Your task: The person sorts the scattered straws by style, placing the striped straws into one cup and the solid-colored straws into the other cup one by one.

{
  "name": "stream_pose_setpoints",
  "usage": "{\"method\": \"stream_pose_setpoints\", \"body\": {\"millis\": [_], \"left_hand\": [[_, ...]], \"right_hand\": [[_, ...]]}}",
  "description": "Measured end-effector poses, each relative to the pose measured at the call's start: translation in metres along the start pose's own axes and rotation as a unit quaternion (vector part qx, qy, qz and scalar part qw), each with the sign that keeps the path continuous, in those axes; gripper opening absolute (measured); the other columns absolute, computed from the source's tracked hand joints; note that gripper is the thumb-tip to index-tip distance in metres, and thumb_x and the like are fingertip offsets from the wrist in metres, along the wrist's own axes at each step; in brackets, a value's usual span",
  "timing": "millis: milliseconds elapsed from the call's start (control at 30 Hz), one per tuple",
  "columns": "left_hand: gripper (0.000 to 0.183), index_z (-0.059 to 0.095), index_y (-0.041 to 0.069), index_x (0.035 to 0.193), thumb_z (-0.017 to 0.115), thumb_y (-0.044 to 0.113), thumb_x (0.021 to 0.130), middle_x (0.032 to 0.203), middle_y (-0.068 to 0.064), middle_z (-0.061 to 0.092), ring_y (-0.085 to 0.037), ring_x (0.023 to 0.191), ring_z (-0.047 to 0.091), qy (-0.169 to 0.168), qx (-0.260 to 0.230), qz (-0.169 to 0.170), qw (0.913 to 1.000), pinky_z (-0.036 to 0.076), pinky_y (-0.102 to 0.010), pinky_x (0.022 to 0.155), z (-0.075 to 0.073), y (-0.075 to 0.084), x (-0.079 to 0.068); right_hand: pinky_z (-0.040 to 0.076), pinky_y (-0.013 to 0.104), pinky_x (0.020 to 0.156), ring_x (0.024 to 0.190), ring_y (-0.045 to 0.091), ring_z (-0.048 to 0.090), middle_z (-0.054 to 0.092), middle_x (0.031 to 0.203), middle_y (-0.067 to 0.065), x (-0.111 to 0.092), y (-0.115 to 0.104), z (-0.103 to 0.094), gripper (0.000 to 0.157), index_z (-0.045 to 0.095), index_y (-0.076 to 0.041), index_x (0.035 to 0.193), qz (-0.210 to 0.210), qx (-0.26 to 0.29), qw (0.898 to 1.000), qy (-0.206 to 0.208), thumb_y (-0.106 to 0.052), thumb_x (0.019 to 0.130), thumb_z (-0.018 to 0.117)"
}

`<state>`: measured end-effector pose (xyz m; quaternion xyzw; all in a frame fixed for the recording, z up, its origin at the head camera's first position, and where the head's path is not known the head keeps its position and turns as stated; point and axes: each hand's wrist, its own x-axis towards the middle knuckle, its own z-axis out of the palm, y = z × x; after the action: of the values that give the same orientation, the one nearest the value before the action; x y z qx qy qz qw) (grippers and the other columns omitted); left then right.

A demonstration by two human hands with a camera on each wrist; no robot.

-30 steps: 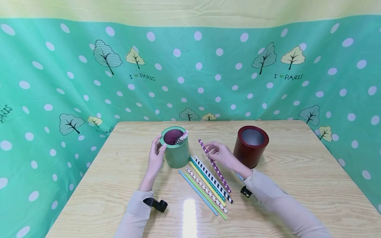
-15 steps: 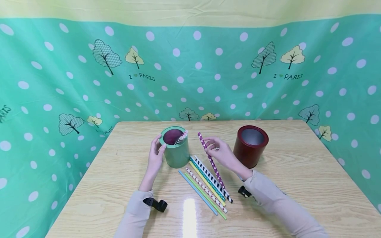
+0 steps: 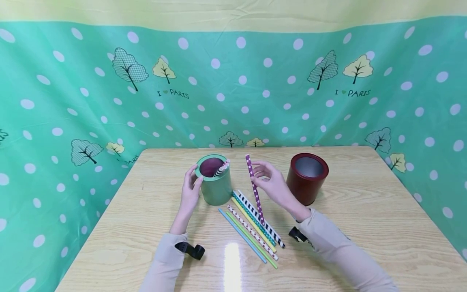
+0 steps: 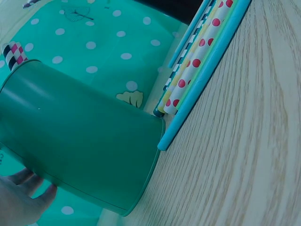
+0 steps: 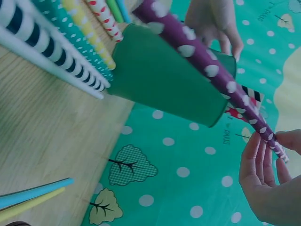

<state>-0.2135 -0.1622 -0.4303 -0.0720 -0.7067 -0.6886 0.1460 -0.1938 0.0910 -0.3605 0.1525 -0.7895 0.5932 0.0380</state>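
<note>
On the table (image 3: 153, 227): a dial centred on the straw row (image 3: 253, 225), with 12 o'clock toward the curtain (image 3: 255, 101).
Purple straw (image 5: 216, 76): at 12 o'clock, between the two cans, its upper end tilted a little toward 11; the lower end overlaps the black-and-white striped straw (image 3: 270, 230) in the head view, and whether they touch cannot be told.
Right hand (image 3: 271, 184): at 1 o'clock, pinching the purple straw between thumb and fingertips near its upper end.
Left hand (image 3: 190, 192): at 10 o'clock, thumb and fingers set round the rim of the green can.
Green can (image 3: 217, 190): at 11 o'clock, upright, patterned straws (image 3: 221, 168) leaning out on its 3 o'clock side.
Red can (image 3: 306, 188): between 1 and 2 o'clock, upright, beyond the right wrist.
Pinch: best light, since a thin tube probably dents; held this high, the lower end may swing, so slow turns suit.
Lower end: better lifted well clear before any sideways move, lest it drag or roll the row.
Steadying: a firm but gentle hold should stop the can sliding.
</note>
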Motion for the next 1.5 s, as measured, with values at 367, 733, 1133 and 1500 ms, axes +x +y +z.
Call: {"method": "stream_pose_setpoints", "body": {"millis": [367,733,1133,1500], "left_hand": [[0.045,0.034,0.010,0.132,0.048,0.022,0.091,0.122,-0.018,0.046,-0.022,0.114,0.041,-0.001,0.006,0.040,0.9992,0.032,-0.040,0.096,0.001,-0.004,0.001],[0.045,0.032,0.008,0.133,0.048,0.016,0.091,0.123,-0.019,0.045,-0.020,0.114,0.041,0.000,0.003,0.014,0.9999,0.031,-0.036,0.096,0.001,-0.003,0.001],[0.044,0.033,0.007,0.133,0.046,0.009,0.091,0.124,-0.020,0.045,-0.019,0.113,0.041,0.004,-0.002,0.007,1.0000,0.032,-0.032,0.095,0.001,0.000,0.000],[0.044,0.032,0.007,0.133,0.046,0.009,0.091,0.124,-0.021,0.045,-0.019,0.113,0.041,0.005,-0.004,0.002,1.0000,0.031,-0.032,0.096,0.000,-0.001,0.000]], "right_hand": [[0.050,0.024,0.074,0.092,0.024,0.054,0.056,0.099,0.017,0.000,-0.018,-0.001,0.038,0.049,0.000,0.114,-0.004,0.061,0.998,0.024,0.001,0.078,0.062],[0.050,0.027,0.076,0.086,0.014,0.055,0.054,0.096,0.014,-0.003,-0.038,-0.004,0.036,0.047,0.002,0.111,-0.043,0.111,0.992,0.041,0.003,0.078,0.063],[0.049,0.031,0.080,0.088,0.016,0.056,0.057,0.091,0.003,0.001,-0.064,0.002,0.029,0.047,0.000,0.102,-0.105,0.152,0.981,0.053,0.005,0.077,0.062],[0.048,0.033,0.080,0.087,0.016,0.057,0.057,0.091,0.003,0.008,-0.077,0.013,0.025,0.045,0.003,0.096,-0.148,0.195,0.968,0.056,0.011,0.077,0.060]]}}
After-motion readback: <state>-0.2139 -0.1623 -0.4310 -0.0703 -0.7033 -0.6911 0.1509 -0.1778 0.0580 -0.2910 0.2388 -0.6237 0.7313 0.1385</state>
